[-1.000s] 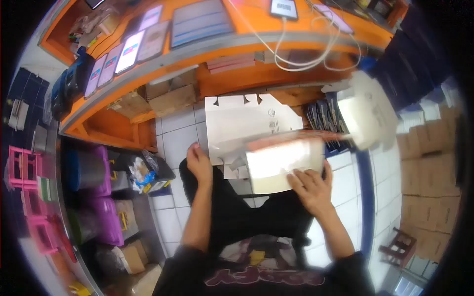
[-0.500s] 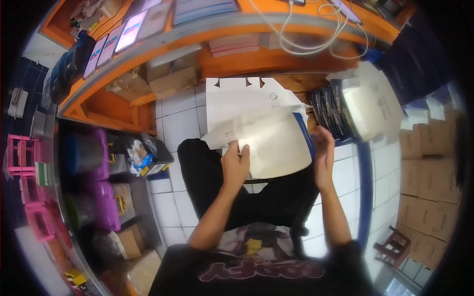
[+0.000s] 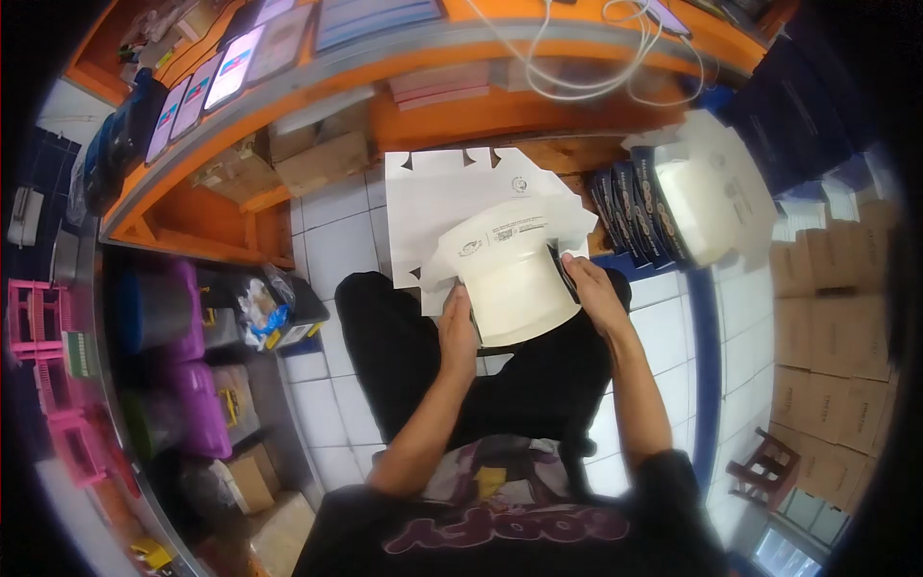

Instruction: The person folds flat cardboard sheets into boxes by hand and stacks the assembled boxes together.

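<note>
Between my two hands, above my lap, is a cardboard box blank (image 3: 510, 288) with its sides bent up. Its inner face is cream white with small printing on the far flap, and a dark outer face shows at the edges. My left hand (image 3: 459, 327) grips its left side, fingers mostly hidden behind the panel. On the opposite side, my right hand (image 3: 593, 291) holds the right panel, thumb toward the inside. Beyond it lies a flat white cardboard sheet (image 3: 433, 197) with notched edges, partly covered by the blank.
Several folded dark-blue boxes (image 3: 630, 207) stand in a row at the right, beside more white blanks (image 3: 726, 188). An orange counter (image 3: 461, 111) carries phones and white cables (image 3: 577, 96). Brown cartons (image 3: 832, 337) are stacked at far right; purple bins (image 3: 197, 404) sit on the left shelf.
My right hand has closed on the blank's right side, and my left hand has shifted to its left edge. The side panels are now bent upward, and the far flap stands more visible.
</note>
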### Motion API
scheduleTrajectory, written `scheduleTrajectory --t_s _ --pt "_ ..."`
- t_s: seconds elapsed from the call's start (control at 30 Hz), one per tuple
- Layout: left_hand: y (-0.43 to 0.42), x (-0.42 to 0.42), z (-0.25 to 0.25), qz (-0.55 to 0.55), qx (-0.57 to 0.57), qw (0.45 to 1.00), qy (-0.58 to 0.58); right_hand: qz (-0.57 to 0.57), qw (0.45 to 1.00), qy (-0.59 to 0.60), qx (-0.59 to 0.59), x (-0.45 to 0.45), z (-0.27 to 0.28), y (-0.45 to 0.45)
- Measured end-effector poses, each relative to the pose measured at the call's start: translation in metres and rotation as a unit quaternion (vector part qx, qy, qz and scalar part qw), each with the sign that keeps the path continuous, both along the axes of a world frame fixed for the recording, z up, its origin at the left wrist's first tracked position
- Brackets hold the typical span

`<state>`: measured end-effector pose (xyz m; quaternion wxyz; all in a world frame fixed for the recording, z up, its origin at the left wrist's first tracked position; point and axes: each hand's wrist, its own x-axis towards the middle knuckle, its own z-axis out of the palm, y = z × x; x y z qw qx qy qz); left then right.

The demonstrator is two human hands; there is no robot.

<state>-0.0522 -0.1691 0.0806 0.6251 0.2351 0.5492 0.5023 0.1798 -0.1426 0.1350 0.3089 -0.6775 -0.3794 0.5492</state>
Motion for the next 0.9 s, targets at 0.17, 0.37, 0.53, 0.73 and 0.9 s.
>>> scheduleTrajectory --t_s 0.17,0.37,0.53,0.73,0.9 --pt "-0.005 0.004 0.003 0.012 -0.01 0.994 -0.113 -0.014 0.999 -0.029 -0.007 0.007 -0.019 0.003" --pt "0.0 0.004 0.005 0.085 -0.042 0.991 -0.098 -0.057 0.998 0.034 -0.011 0.01 -0.017 0.008" --pt "0.0 0.003 0.0 0.102 -0.086 0.986 -0.097 -0.016 0.996 0.045 -0.071 0.022 -0.022 0.019" --pt "-0.002 0.0 0.006 0.082 -0.102 0.981 -0.141 0.021 0.999 0.015 -0.036 0.021 -0.02 0.022" --pt "-0.002 0.008 -0.005 0.091 -0.106 0.986 -0.09 0.136 0.955 -0.263 -0.033 0.029 -0.033 0.028"
